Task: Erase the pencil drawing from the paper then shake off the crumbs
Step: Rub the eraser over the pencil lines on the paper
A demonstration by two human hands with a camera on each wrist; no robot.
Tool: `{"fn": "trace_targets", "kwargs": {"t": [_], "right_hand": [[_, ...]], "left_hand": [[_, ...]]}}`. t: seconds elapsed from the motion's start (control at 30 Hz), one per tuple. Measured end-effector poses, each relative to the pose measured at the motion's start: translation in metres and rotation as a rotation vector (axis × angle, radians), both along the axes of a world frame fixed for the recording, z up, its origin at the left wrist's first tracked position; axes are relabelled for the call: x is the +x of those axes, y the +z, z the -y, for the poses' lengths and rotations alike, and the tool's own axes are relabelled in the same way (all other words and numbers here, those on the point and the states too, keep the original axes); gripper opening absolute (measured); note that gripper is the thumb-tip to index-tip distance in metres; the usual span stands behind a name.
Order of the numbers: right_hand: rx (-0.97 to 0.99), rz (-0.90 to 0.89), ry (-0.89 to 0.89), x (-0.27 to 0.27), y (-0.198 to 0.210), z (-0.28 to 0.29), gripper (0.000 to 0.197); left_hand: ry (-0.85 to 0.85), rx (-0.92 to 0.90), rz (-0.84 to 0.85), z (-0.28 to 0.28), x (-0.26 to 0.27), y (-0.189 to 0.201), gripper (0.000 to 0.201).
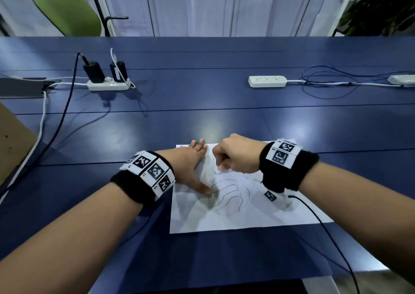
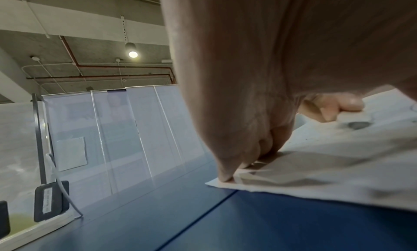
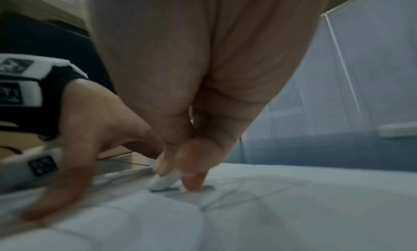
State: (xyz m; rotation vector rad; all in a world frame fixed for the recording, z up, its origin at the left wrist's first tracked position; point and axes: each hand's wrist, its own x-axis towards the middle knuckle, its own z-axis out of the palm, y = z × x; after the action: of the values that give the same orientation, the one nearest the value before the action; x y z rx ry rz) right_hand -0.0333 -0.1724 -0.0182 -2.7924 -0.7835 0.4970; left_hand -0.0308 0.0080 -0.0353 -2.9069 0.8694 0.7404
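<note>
1. At the far left of the head view, a brown board (image 1: 11, 141) overlaps the edge of the blue desk (image 1: 202, 105), with cables running beside it.
2. Farther back on the left, a white power strip (image 1: 109, 84) holds two black chargers (image 1: 94, 71).
3. The left hand (image 1: 190, 165) lies flat on the left side of the white paper (image 1: 247, 212), fingers straight and spread, thumb pointing toward the drawing.
4. The left wrist view shows what the head view cannot: the fingertips (image 2: 225, 176) press right at the paper's far left corner, where the sheet meets bare desk.
5. The paper sits near the front edge of the desk, straight ahead of the person, with open blue surface to its left and behind it.
6. Curved pencil lines (image 1: 229, 190) remain across the middle of the sheet.
7. The right hand (image 1: 235, 156) is curled tightly, pinching a small white eraser (image 3: 164, 180) whose tip touches the paper near its far edge.
8. Only the right wrist view shows the eraser clearly, held between thumb and fingers; from the head view the hand mostly hides it.
9. A thin black cable (image 1: 325, 230) runs from the right wrist across the paper's right side and off the front edge.
10. At the back right, a second power strip (image 1: 267, 81) lies with looped blue wires (image 1: 325, 84) beside it.
</note>
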Motion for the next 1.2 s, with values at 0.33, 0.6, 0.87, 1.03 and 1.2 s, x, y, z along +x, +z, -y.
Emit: {"fn": "trace_targets", "kwargs": {"t": [0.33, 0.6, 0.87, 1.03, 1.2], "right_hand": [[0.035, 0.039, -0.08, 0.008, 0.001, 0.004, 0.008], [0.057, 0.067, -0.149, 0.014, 0.005, 0.008, 0.008], [0.071, -0.082, -0.096, -0.019, 0.001, 0.018, 0.013], [0.101, -0.111, -0.062, -0.05, -0.003, 0.019, 0.017], [0.079, -0.108, -0.057, -0.054, 0.001, 0.017, 0.016]], "left_hand": [[0.004, 0.005, -0.014, -0.001, 0.0, 0.0, 0.135], [-0.002, 0.024, -0.004, 0.0, -0.002, 0.003, 0.134], [-0.005, -0.037, -0.025, 0.0, -0.014, 0.006, 0.134], [-0.054, -0.015, -0.015, -0.004, -0.044, -0.001, 0.138], [-0.121, -0.014, 0.02, 0.016, -0.05, 0.0, 0.135]]}}
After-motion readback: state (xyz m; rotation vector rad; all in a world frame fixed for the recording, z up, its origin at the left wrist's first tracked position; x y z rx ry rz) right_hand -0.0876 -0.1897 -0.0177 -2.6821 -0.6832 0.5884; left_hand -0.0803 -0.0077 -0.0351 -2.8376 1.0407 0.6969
